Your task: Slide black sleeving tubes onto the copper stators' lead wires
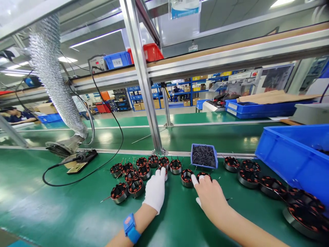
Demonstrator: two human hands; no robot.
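Observation:
My left hand (155,191), in a white glove, reaches over a motor stator (166,174) with copper windings. Its fingers lie closed on the stator, partly hiding it; the thumb is out of sight. My right hand (209,193), bare but for white finger cots, curls over another stator (205,175), mostly hidden under it. Its index fingertip is beside the rim of a neighbouring stator (187,178). Several more stators (135,187) with loose wire ends stand grouped left of my left hand. Just behind my right hand, a small blue bin (204,164) holds short black tubes (203,155).
More stators (248,177) line the right side near a large blue crate (282,151). On the left are a soldering iron (79,157) with a looping black cable (84,184) and a foil exhaust duct (48,68). A metal post (146,85) rises behind the stators.

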